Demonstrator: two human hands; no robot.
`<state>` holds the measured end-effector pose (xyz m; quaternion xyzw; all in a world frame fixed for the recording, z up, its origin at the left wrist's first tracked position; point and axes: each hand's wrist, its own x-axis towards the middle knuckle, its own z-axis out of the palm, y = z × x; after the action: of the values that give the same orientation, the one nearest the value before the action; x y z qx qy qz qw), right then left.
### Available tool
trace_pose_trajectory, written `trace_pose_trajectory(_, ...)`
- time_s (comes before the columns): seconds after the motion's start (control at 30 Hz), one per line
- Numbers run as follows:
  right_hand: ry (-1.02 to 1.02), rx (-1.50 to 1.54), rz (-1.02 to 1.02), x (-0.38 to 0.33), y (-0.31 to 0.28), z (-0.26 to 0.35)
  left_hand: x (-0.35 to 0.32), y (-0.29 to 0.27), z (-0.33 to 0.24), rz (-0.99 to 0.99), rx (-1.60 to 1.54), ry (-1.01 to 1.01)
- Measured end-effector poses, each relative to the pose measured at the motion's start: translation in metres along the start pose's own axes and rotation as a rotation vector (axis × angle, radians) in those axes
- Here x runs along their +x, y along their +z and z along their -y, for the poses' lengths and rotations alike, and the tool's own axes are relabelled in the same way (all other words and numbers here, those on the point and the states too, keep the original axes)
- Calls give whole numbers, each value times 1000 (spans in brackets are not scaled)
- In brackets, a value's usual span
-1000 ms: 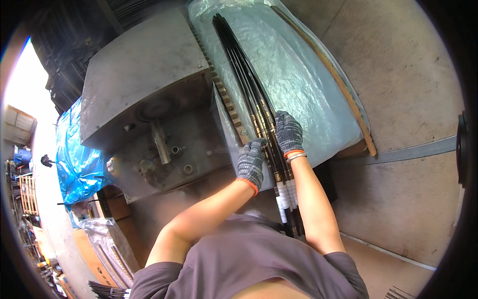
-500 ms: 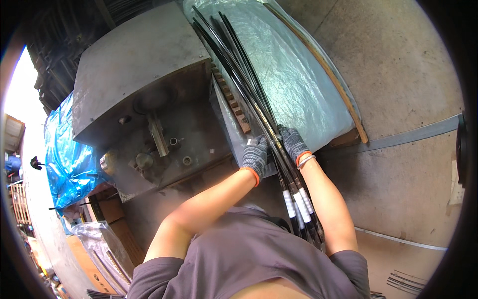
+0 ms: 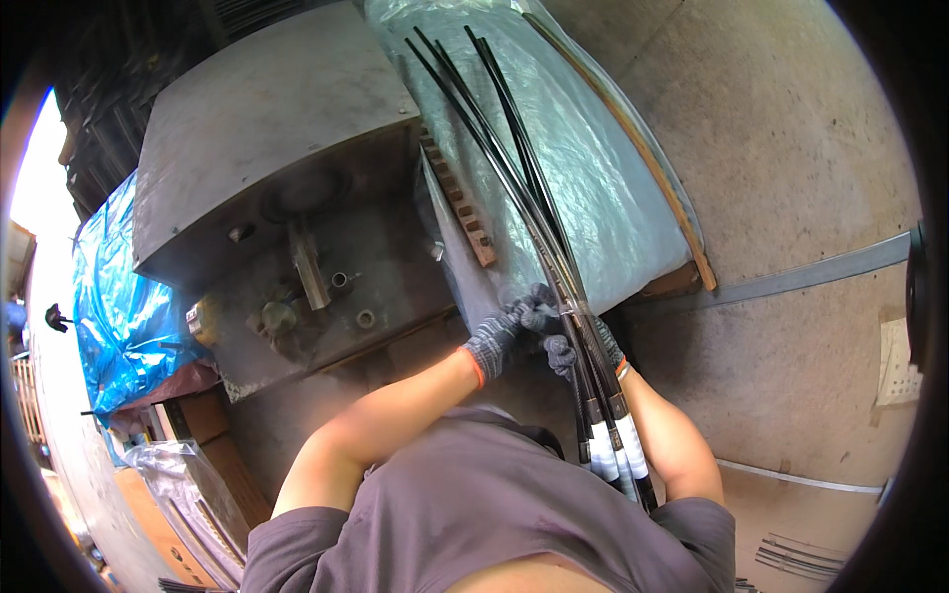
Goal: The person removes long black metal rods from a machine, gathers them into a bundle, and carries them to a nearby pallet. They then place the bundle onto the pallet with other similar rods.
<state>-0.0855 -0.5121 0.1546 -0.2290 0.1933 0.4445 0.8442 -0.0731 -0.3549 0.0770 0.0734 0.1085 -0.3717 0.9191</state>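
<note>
A bundle of long thin black rods (image 3: 514, 188) with white bands near their lower ends lies slanted over a plastic-covered pallet (image 3: 603, 198). Both my hands wear grey knit gloves with orange cuffs. My left hand (image 3: 499, 336) grips the bundle from the left at its middle. Just to the right, my right hand (image 3: 578, 346) is closed around the same rods. The rods' upper tips fan apart over the clear plastic sheet. Their lower ends run down past my right forearm.
A large grey metal machine block (image 3: 267, 168) stands to the left of the pallet. Blue tarpaulin (image 3: 114, 296) covers goods at far left. A long wooden strip (image 3: 633, 148) lies along the pallet's right edge. Concrete floor (image 3: 811, 158) with a metal strip spreads to the right.
The rods' upper tips have swung left and fanned apart. Both hands have drawn nearer to my body, still gripping the bundle. The view has shifted slightly.
</note>
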Motion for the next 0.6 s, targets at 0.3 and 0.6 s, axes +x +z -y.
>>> trace_pose_trajectory(0.3, -241, -733, -473, -15, 34, 47, 2, 29, -28, -153, 889, 127)
trace_pose_trajectory(0.6, -806, -2264, -847, 61, 6, 85, 70, 81, -72, -228, 2249, 1075)
